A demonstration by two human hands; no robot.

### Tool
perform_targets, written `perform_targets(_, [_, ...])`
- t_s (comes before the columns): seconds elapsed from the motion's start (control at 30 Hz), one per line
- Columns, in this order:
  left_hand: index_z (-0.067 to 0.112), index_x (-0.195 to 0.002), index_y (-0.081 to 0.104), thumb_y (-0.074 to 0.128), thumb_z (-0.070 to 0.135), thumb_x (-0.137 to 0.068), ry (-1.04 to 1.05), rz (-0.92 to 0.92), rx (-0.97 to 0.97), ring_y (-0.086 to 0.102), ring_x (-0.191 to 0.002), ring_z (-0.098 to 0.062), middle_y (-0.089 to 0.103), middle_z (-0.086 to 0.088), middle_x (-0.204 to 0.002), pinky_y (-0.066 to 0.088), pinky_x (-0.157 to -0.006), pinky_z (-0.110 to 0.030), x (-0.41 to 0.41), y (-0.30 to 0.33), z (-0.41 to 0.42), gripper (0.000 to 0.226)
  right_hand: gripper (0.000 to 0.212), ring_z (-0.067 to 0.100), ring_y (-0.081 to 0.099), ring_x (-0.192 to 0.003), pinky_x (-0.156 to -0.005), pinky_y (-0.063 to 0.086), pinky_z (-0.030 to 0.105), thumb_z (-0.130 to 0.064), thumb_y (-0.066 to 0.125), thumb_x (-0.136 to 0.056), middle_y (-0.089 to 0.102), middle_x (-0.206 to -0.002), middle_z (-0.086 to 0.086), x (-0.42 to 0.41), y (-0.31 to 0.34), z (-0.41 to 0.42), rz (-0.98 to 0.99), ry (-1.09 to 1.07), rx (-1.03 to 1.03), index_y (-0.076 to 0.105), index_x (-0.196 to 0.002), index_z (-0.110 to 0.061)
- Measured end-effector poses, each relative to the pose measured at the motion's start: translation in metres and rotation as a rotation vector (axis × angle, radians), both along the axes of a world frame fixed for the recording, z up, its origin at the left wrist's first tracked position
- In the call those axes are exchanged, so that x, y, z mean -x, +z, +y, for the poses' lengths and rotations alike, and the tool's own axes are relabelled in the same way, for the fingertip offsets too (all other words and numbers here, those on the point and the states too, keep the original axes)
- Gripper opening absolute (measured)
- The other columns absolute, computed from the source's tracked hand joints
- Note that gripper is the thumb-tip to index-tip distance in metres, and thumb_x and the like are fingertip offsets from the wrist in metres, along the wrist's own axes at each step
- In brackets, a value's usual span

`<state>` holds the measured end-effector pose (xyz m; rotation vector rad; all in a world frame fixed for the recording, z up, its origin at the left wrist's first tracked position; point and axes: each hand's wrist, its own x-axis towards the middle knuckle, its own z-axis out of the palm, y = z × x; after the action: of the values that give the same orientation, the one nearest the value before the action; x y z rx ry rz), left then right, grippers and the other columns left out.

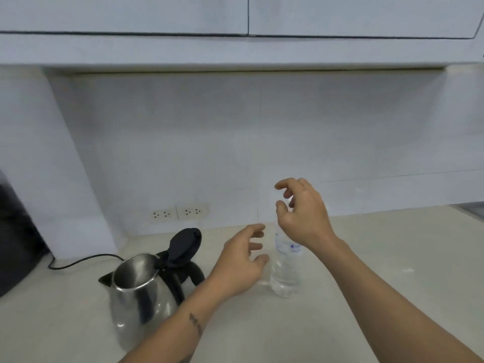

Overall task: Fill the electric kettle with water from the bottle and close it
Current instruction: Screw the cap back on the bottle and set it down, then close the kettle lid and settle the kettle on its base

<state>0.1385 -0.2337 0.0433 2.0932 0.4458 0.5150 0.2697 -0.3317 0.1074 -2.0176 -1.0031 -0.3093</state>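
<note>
A steel electric kettle (pixel 141 289) stands on the counter at the left, its black lid (pixel 184 243) hinged up and the mouth uncovered. To its right a clear plastic water bottle (pixel 285 271) stands upright with water in it. My left hand (pixel 241 265) is just left of the bottle's middle, fingers spread, apparently not touching it. My right hand (pixel 301 213) hovers at the bottle's top with fingers curled and apart. It hides the neck and cap, and no firm grip shows.
A black cord (pixel 78 260) runs from the kettle toward a dark appliance (pixel 15 239) at the left edge. Two wall sockets (pixel 180 213) sit on the white backsplash behind. The pale counter (pixel 366 258) extends right; cabinets hang overhead.
</note>
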Motion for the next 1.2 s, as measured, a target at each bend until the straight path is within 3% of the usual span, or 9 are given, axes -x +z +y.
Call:
perform_targets(0.1, [0.03,-0.133,0.054,0.067,0.012,-0.087,-0.014,-0.102,-0.052,0.064,-0.106,0.001,0.062,0.016,-0.123,0.05,-0.095,-0.02,0.046,0.018,0.007,0.052,0.026,0.015,0.063,-0.073,-0.069,0.05,0.029,-0.016,0.062,-0.09,0.065,-0.09,-0.001,0.028,-0.01,0.014,0.36,0.113,-0.066,0.067,-0.115,-0.022])
perform_targets(0.27, [0.027,-0.124,0.062,0.069,0.007,-0.085,0.166,-0.209,-0.069,0.067,-0.099,-0.003,0.066,0.015,-0.115,0.055,-0.088,-0.025,0.128,0.027,0.056,0.045,0.039,0.02,0.068,-0.095,-0.077,0.057,0.034,-0.025,0.061,-0.095,0.067,-0.109,0.002,0.089,-0.046,0.053,0.795,0.239,0.098,0.058,-0.134,-0.021])
perform_targets(0.43, [0.029,-0.122,0.061,0.072,0.006,-0.083,0.322,-0.188,-0.074,0.062,-0.105,-0.005,0.065,0.012,-0.118,0.051,-0.089,-0.024,0.192,0.01,0.117,0.047,0.03,0.023,0.068,-0.102,-0.085,0.06,0.039,-0.021,0.052,-0.101,0.069,-0.115,0.004,0.137,-0.054,0.084,0.91,0.247,0.025,0.062,-0.129,-0.015])
perform_targets(0.57, [0.032,-0.128,0.053,0.077,0.011,-0.081,0.377,-0.113,-0.056,0.055,-0.116,-0.01,0.056,0.01,-0.128,0.042,-0.085,-0.016,0.227,-0.019,0.152,0.057,0.023,0.02,0.067,-0.088,-0.084,0.06,0.043,-0.014,0.051,-0.099,0.072,-0.109,0.007,0.162,-0.052,0.103,0.8,0.16,-0.067,0.067,-0.115,-0.019])
perform_targets(0.67, [0.03,-0.137,0.047,0.081,0.019,-0.077,0.383,-0.033,0.03,0.049,-0.122,-0.013,0.049,0.01,-0.134,0.04,-0.093,-0.024,0.238,-0.039,0.169,0.07,0.022,0.015,0.067,-0.087,-0.089,0.057,0.041,-0.014,0.055,-0.096,0.073,-0.102,0.0,0.18,-0.044,0.123,0.544,0.147,-0.009,0.072,-0.11,-0.02])
perform_targets(0.8, [0.028,-0.146,0.037,0.085,0.025,-0.071,0.327,0.102,0.173,0.047,-0.128,-0.017,0.046,0.006,-0.141,0.045,-0.104,-0.039,0.24,-0.058,0.179,0.089,0.022,0.022,0.064,-0.105,-0.094,0.053,0.042,-0.025,0.058,-0.095,0.064,-0.121,-0.001,0.211,-0.042,0.15,0.196,0.215,0.265,0.07,-0.113,-0.024])
perform_targets(0.9, [0.024,-0.147,0.035,0.085,0.015,-0.07,0.292,0.115,0.311,0.052,-0.126,-0.019,0.051,0.003,-0.135,0.045,-0.106,-0.04,0.236,-0.066,0.18,0.093,0.025,0.026,0.059,-0.11,-0.089,0.05,0.039,-0.026,0.053,-0.096,0.06,-0.122,0.0,0.223,-0.051,0.16,-0.045,0.205,0.501,0.071,-0.114,-0.026])
perform_targets(1.07, [0.022,-0.126,0.052,0.082,0.002,-0.071,0.284,0.056,0.401,0.061,-0.1,0.0,0.065,0.004,-0.117,0.045,-0.075,-0.013,0.234,-0.074,0.178,0.066,0.034,0.026,0.057,-0.113,-0.09,0.05,0.038,-0.027,0.057,-0.094,0.061,-0.124,0.001,0.229,-0.063,0.164,-0.021,0.187,0.528,0.063,-0.127,-0.023])
perform_targets(1.2, [0.027,-0.128,0.051,0.086,0.013,-0.067,0.27,0.077,0.394,0.061,-0.102,-0.005,0.063,0.007,-0.116,0.049,-0.095,-0.031,0.232,-0.073,0.181,0.071,0.037,0.027,0.058,-0.114,-0.091,0.049,0.039,-0.035,0.061,-0.092,0.061,-0.122,0.003,0.226,-0.063,0.175,0.067,0.13,0.516,0.062,-0.127,-0.022])
